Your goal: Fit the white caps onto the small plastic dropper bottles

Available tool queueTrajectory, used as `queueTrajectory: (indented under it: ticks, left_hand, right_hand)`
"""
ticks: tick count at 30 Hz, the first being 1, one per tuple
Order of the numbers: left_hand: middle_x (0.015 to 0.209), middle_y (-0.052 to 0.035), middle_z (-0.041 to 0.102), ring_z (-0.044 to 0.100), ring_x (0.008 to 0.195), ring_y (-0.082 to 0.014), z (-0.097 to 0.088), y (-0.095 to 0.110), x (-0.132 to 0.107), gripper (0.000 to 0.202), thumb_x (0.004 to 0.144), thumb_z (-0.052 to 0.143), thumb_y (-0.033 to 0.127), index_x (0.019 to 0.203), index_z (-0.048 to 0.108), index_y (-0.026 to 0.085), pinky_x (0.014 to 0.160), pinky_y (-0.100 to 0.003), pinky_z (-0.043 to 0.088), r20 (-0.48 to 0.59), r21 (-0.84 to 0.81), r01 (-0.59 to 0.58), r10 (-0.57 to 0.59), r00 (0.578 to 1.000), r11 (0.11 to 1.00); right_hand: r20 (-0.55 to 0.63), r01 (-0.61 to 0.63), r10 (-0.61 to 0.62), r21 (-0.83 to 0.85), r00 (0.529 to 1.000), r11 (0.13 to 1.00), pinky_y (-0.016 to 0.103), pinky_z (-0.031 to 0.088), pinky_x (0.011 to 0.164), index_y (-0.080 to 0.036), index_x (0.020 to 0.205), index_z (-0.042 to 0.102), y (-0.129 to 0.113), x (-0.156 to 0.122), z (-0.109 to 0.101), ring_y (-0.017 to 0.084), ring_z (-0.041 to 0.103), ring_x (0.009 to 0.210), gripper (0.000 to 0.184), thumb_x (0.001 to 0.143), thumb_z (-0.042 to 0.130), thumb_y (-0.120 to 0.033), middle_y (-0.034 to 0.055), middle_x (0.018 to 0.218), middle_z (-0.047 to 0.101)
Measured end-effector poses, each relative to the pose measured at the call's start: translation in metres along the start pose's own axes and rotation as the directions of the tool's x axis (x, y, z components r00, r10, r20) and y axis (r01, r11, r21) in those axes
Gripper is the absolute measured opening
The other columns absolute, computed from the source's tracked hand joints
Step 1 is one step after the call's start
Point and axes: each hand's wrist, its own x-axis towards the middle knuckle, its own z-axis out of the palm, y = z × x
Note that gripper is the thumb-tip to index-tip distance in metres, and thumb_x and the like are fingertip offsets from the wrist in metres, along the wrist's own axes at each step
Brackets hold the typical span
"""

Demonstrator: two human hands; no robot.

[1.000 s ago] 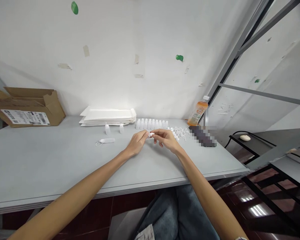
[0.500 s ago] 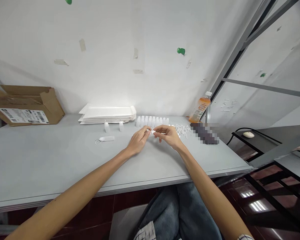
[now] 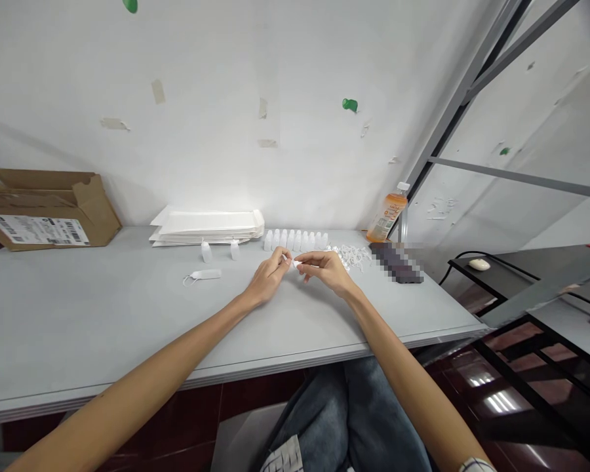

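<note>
Centrally in the head view, over a pale grey surface, the left hand and right hand meet above the surface. Each grip is a narrow fingertip pinch on a tiny white plastic piece, held between them. Just behind stands a tight row of white plastic dropper bottles. Just beyond the right hand lies a heap of small translucent plastic parts. Further left: two upright white plastic bottles, a flat white strip with a thin loop, a stack of white paper envelopes, an open brown cardboard box. Far right: an orange-filled plastic drink bottle beside a dark pixelated object, too blurred to identify.
</note>
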Motion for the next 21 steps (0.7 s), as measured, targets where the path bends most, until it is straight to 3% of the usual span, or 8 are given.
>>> queueTrajectory:
  ticks: [7,16,21]
  left_hand:
    - [0.064,0.0060,0.038,0.035,0.054,-0.0110,-0.001,0.000,0.000,0.017,0.094,0.037,0.038,0.097,0.044,0.023,0.052,-0.024,0.028,0.016,-0.017,0.002,-0.001,1.000,1.000]
    - [0.067,0.0056,0.041,0.037,0.058,-0.0125,0.000,0.005,-0.002,0.017,0.094,0.035,0.037,0.101,0.042,0.023,0.057,-0.026,0.029,0.044,0.073,-0.032,0.029,0.999,0.997]
    - [0.070,0.0051,0.044,0.040,0.062,-0.0132,0.000,0.006,-0.003,0.017,0.094,0.036,0.037,0.102,0.042,0.024,0.062,-0.027,0.031,0.046,0.090,-0.033,0.029,0.999,0.995]
  right_hand:
    - [0.066,-0.056,0.056,0.001,0.996,0.998,0.030,0.054,0.054,-0.013,0.079,0.069,-0.006,-0.002,0.004,0.013,0.055,0.058,0.038,0.072,0.072,-0.050,0.0022,0.068,0.059]
    - [0.037,-0.079,0.088,-0.206,0.995,0.975,0.023,0.031,0.040,-0.019,0.058,0.041,0.004,0.000,0.011,0.008,0.038,0.040,0.053,0.087,0.046,-0.064,-0.0047,0.048,0.040]
    - [0.000,-0.095,0.098,-0.244,0.995,0.965,0.023,0.029,0.040,-0.018,0.052,0.042,0.009,0.002,0.013,0.008,0.037,0.041,0.060,0.088,0.040,-0.067,-0.0034,0.045,0.038]
